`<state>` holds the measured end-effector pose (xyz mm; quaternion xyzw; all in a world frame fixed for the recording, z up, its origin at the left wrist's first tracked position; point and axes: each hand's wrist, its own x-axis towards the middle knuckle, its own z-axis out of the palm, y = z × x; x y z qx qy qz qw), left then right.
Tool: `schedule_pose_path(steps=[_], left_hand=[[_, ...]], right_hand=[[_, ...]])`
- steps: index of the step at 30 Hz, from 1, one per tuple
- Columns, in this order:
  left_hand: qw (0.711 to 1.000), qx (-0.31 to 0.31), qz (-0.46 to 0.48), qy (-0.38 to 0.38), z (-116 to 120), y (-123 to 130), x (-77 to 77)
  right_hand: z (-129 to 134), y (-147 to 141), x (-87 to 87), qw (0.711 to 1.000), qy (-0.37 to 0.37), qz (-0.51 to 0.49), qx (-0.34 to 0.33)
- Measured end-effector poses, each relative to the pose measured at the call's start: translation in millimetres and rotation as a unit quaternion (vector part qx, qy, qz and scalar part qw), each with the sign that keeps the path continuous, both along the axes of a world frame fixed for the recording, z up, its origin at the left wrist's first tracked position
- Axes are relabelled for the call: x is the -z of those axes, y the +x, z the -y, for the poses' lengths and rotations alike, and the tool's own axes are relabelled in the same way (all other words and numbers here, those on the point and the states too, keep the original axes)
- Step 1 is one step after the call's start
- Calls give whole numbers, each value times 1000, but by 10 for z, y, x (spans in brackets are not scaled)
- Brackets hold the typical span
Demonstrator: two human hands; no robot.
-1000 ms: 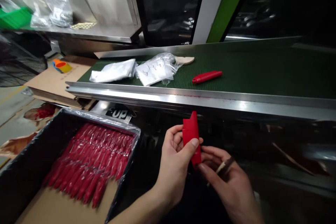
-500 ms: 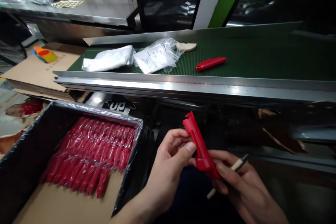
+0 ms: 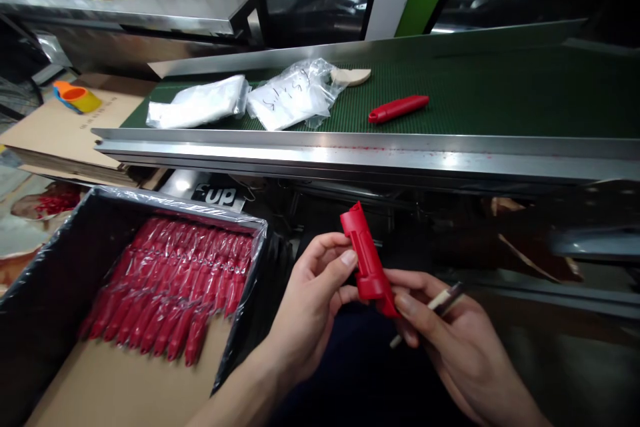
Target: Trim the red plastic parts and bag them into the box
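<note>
Red casing point(image 3: 367, 257), still tilted in left hand point(image 3: 310, 297)

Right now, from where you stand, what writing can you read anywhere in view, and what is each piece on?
"Sup" in white letters on a black label below the conveyor edge.
Handwriting on the clear plastic bag on the green belt: too blurred to read.
Small print on the cardboard sheet: too small to read.

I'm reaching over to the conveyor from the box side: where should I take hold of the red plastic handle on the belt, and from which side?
Grip the red plastic handle around its middle, coming from above. It lies flat and slanted on the green conveyor belt, and its slim, rounded body stands clear of the clear plastic bag, leaving room for fingers on both long sides.
</note>
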<state>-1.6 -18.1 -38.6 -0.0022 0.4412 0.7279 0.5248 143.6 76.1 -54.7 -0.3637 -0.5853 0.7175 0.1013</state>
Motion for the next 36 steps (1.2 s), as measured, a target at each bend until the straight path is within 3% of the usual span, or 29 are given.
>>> schedule_pose_path(steps=[3, 5, 8, 11, 15, 19, 21, 23, 26, 30, 36], left_hand=[[1000, -3, 9, -7, -40, -2, 15], [1000, -15, 11, -19, -67, 4, 23], [999, -39, 12, -35, -105, 22, 27], [999, -40, 13, -24, -129, 36, 17], [999, -14, 48, -2, -110, 44, 0], [996, 14, 85, 26, -61, 72, -29], [994, 30, 93, 46, -43, 101, -60], [995, 40, 76, 43, -29, 136, -101], [998, 50, 33, 20, -5, 182, -163], [999, 45, 5, 9, 27, 211, -197], [999, 41, 0, 8, 38, 220, -180]], right_hand=[[-24, -3, -25, 996, 82, 18, 3], [-21, -34, -57, 983, 178, 32, 20], [14, -89, -89, 935, 354, 13, 15], [41, -89, -81, 892, 449, -44, -36], [-45, 19, -47, 879, 466, -60, -81], [-230, 81, -80, 894, 448, 6, -19], [-317, 57, -152, 883, 468, -2, -26], [-393, 10, -251, 855, 514, -40, -53], [-487, -56, -388, 791, 597, -92, -101], [-572, -95, -460, 710, 681, -75, -165], [-614, -101, -465, 675, 711, -83, -182]])
